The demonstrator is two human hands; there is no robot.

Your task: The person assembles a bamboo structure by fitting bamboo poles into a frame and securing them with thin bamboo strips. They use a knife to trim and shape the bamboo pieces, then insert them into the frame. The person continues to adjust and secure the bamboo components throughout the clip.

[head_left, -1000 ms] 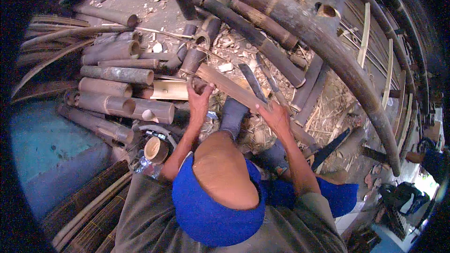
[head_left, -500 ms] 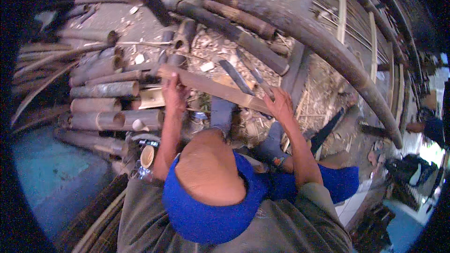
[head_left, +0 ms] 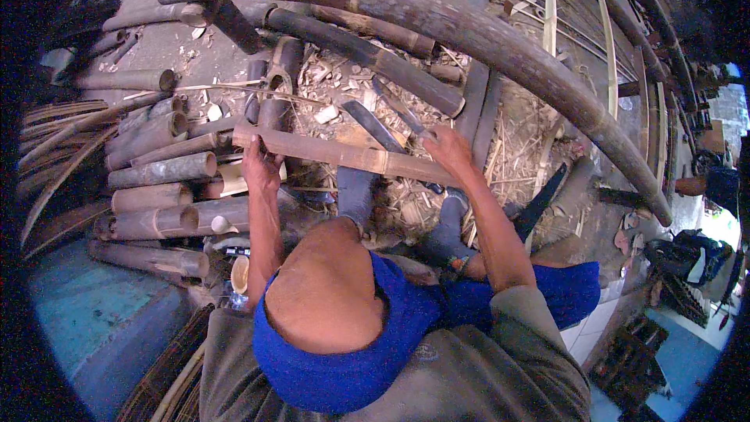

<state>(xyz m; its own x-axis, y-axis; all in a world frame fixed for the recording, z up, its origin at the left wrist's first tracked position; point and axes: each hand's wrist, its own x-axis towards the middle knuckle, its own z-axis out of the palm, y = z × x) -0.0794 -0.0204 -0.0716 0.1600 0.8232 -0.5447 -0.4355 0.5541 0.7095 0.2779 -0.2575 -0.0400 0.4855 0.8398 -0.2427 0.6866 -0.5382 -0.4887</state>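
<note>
A long flat bamboo slat [head_left: 328, 151] lies crosswise in front of me, over my lower leg. My left hand [head_left: 262, 166] is closed round its left end, thumb on top. Over the slat's right part, my right hand [head_left: 451, 152] is closed on the handle of a knife [head_left: 396, 105], its narrow blade pointing away and to the left. Just left of that knife, a broader machete blade [head_left: 370, 123] slants down behind the slat, by a pale wooden block [head_left: 355, 136]. The slat hides the blade's lower part.
Cut bamboo tubes [head_left: 160, 170] are stacked at the left. A thick bamboo pole [head_left: 500, 31] arches across the far side and down the right. Wood shavings [head_left: 508, 148] cover the ground beyond my feet. A dark blade-like strip [head_left: 541, 205] lies right of my right forearm.
The view has shifted slightly right. My left hand has brought the slat's left end a little left and nearer, so it lies more level. My right hand, still on the knife, has moved slightly away.
</note>
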